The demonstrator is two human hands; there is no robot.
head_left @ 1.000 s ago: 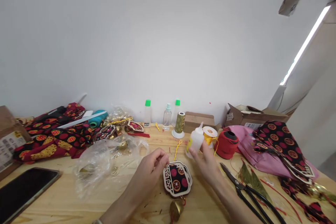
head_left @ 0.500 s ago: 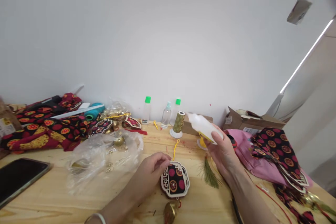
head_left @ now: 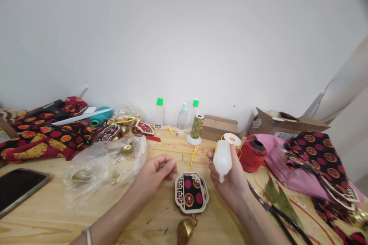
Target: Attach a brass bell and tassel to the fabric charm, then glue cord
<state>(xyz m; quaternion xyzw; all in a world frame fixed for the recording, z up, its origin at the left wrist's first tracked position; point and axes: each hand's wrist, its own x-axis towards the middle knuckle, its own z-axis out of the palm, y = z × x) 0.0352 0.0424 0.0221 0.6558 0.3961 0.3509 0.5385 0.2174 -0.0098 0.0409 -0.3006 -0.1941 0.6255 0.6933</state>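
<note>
My right hand grips a white translucent squeeze bottle, its narrow nozzle tilted down toward me. Just left of it on the wooden table lies a pendant with a pale cut-out frame over dark patterned fabric. A yellow cord loop extends from its top, and a brass bell hangs at its lower end on red cord. Beside the pendant's left edge, my left hand hovers with fingers curled and thumb against them, nothing visible in its grasp.
A clear plastic bag with bells, a phone and patterned fabric occupy the left. Gold thread stands near green-capped bottles at the wall. Black-handled scissors, green tassels and a red spool are on the right.
My right hand has lowered the squeeze bottle and turned its nozzle downward. My left hand has come off the pendant, moving slightly left. The view has shifted, revealing the scissors and red spool.
</note>
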